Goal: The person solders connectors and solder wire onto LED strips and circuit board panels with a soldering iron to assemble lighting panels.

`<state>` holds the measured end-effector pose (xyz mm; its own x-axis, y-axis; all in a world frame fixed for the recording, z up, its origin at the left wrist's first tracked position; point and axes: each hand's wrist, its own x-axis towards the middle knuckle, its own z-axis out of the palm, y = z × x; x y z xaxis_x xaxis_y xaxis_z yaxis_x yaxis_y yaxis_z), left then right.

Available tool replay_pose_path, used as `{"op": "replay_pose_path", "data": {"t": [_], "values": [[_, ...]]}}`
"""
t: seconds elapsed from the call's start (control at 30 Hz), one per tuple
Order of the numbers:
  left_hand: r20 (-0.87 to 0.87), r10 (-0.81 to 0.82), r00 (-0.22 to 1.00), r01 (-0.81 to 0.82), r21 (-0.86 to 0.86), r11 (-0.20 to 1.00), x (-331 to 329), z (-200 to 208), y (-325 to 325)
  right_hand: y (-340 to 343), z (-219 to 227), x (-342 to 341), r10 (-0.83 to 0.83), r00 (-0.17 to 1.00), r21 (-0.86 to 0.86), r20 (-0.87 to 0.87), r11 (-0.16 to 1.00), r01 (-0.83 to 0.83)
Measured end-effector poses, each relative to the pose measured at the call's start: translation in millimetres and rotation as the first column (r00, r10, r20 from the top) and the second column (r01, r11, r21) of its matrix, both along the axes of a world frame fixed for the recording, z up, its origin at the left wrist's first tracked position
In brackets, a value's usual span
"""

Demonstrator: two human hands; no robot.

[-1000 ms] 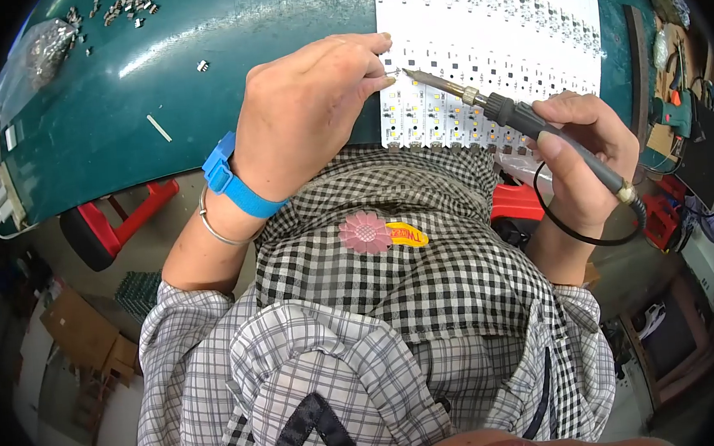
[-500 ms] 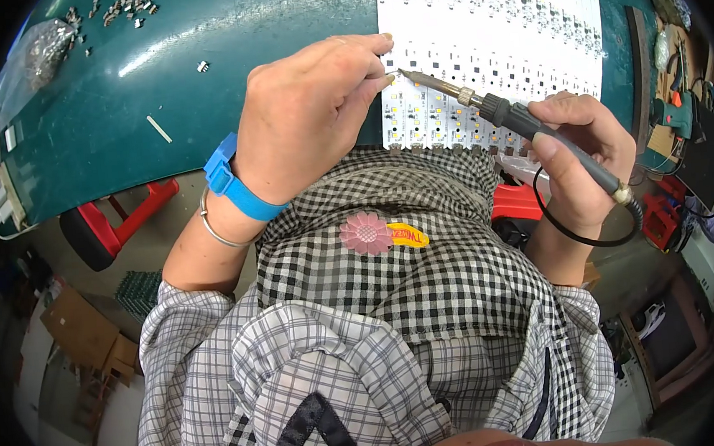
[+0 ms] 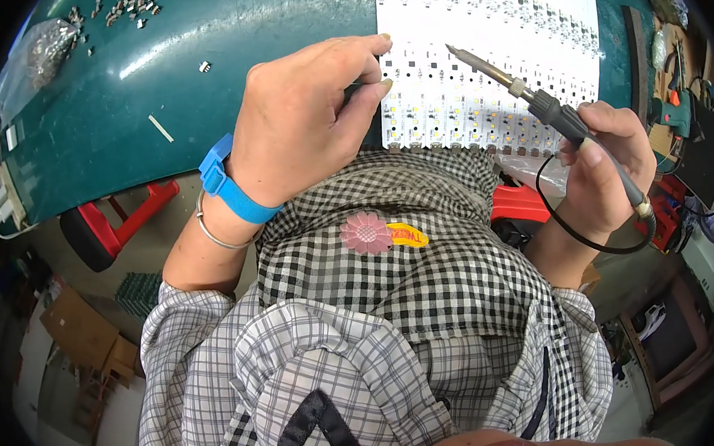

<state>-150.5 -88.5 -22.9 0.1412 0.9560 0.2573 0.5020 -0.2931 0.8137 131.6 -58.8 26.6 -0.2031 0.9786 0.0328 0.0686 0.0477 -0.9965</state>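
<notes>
My right hand (image 3: 608, 165) grips the grey handle of a soldering iron (image 3: 545, 107), its metal tip pointing up and left above a white circuit board panel (image 3: 488, 24). The tip stands apart from the board's parts. Rows of small chips and yellowish LEDs cover the panel. At its left edge is my left hand (image 3: 306, 109), fingers curled, index fingertip and thumb tip over the board's border. Whatever those fingers may pinch is hidden or too thin to make out. A blue band (image 3: 237, 190) and a metal bangle (image 3: 211, 228) circle my left wrist.
The panel lies on a dark green table (image 3: 115, 133). Small loose components (image 3: 134, 4), a clear plastic bag (image 3: 42, 55) and a thin white strip (image 3: 161, 128) lie on the left. A red stool (image 3: 122, 225) stands below the table edge. The iron's black cable (image 3: 571, 227) loops beneath my right hand.
The soldering iron has moved right and slightly up, away from my left fingertips. The thin wire-like bit seen by my left thumb no longer shows. My left hand has barely shifted.
</notes>
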Motion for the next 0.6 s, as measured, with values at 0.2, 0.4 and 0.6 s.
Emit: {"op": "replay_pose_path", "data": {"t": [0.2, 0.4, 0.6], "values": [[0.014, 0.002, 1.000, -0.002, -0.020, 1.000, -2, -1, -1, -4, -6, 15, -0.038, 0.997, -0.010, -0.065, 0.999, 0.037], [-0.016, -0.008, 1.000, 0.008, -0.018, 1.000, 1, 4, 0, -12, -7, 34, -0.209, 0.967, 0.077, -0.148, 0.972, 0.222], [-0.036, -0.008, 0.999, 0.005, -0.101, 0.995, 3, 11, -6, 11, -1, 56, -0.479, 0.856, 0.299, -0.194, 0.802, 0.517]]}}
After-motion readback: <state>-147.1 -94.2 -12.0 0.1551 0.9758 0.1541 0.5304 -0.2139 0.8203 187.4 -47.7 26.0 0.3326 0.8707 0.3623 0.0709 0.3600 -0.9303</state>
